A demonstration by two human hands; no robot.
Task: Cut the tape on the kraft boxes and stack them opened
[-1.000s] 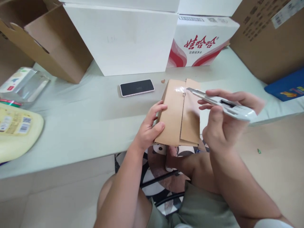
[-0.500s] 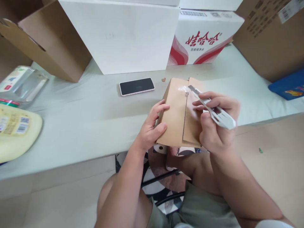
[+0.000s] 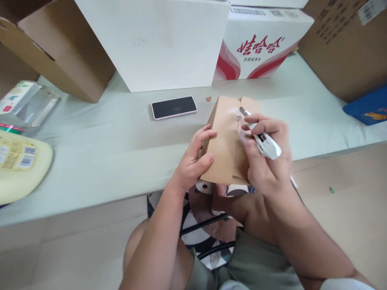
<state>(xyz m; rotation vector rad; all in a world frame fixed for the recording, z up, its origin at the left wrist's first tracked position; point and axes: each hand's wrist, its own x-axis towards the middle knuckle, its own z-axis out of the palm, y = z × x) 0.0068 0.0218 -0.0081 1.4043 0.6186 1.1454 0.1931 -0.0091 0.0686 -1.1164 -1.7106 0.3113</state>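
A small brown cardboard box (image 3: 222,141) rests tilted at the table's front edge, its lengthwise seam facing up. My left hand (image 3: 195,159) grips the box's left side, thumb on top and fingers along the edge. In my right hand (image 3: 270,149) is a white utility knife (image 3: 264,141), its blade tip at the seam near the far end of the box. Shiny clear tape shows around that spot. The right side of the box is partly hidden behind my right hand.
A phone (image 3: 174,108) lies beyond the box on the pale green cloth (image 3: 115,133). White cartons (image 3: 169,48) stand behind it. An open brown box (image 3: 72,52), a clear plastic pack (image 3: 39,102) and a yellow bottle (image 3: 27,169) are at left. A blue package (image 3: 369,106) lies right.
My right hand and the utility knife have shifted left and turned, bringing the blade closer along the seam. My left hand keeps its hold on the box.
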